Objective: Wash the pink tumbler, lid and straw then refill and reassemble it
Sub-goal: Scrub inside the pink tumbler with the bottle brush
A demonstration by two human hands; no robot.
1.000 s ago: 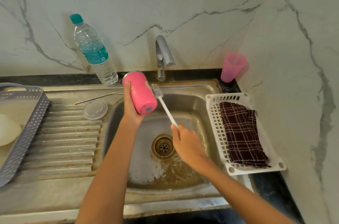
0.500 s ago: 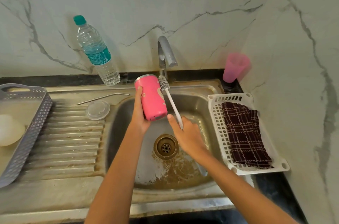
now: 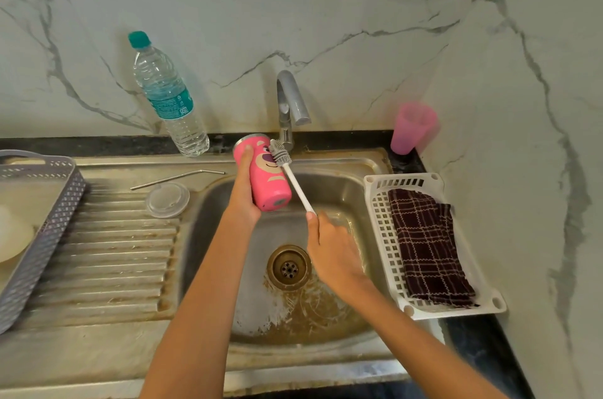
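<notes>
Grips the pink tumbler (image 3: 266, 175) in the left hand (image 3: 243, 199), fingers curled round its left side, above the far part of the sink basin (image 3: 342, 196). Tilts it with the mouth toward the far wall and the base toward the near side, bear-face print turned up. Holds the white handle of the bottle brush (image 3: 293, 180) in the right hand (image 3: 329, 245), fingers closed round its near end. Presses the grey bristle head against the tumbler's side near the rim, just in front of the faucet (image 3: 288, 101).

Finds the clear lid (image 3: 167, 199) flat on the draining board (image 3: 107, 251) to the left, the metal straw (image 3: 177, 178) lying just beyond it. Shows a water bottle (image 3: 168, 95) upright at the far left by the wall, a pink cup (image 3: 412, 127) in the far right corner, a checked cloth (image 3: 427, 245) in the white basket (image 3: 404, 181) right of the basin, and a grey basket (image 3: 42, 235) at the left edge.
</notes>
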